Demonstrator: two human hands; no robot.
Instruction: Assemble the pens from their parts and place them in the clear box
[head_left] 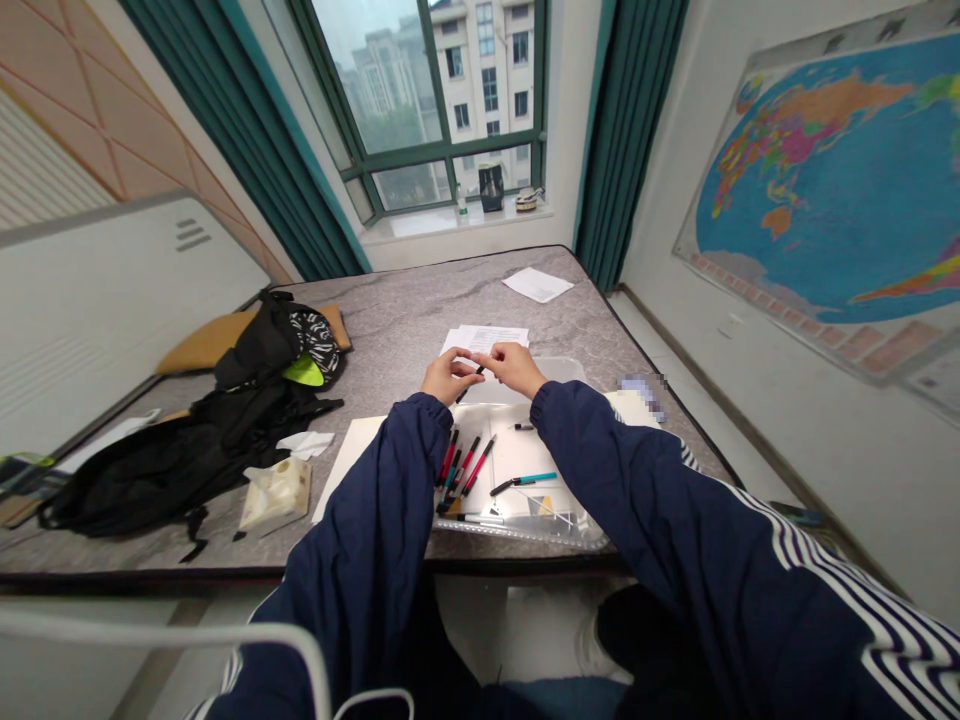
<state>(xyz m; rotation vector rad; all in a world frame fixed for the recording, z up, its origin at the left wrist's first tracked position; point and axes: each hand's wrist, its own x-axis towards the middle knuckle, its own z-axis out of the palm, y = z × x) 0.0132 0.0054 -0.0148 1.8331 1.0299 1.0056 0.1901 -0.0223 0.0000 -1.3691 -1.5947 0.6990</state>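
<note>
Above a clear plastic tray (525,535), a slim black pen (464,393) slants between my two hands. My left hand (448,378) pinches it with thumb and fingers. The fingers of my right hand (517,368) close at the pen's upper end; whether they grip a cap there is too small to tell. In the tray's left part several red and black pens (478,467) lie bunched together. A teal pen (534,479) with a black end lies to their right. A short black piece, perhaps a pen cap (523,427), sits near my right sleeve.
Printed sheets (491,337) lie just beyond my hands, and another white sheet (538,284) is farther back on the grey mattress (420,300). To the left are a tissue pack (277,495), a black backpack (172,460) and a patterned black bag (281,340).
</note>
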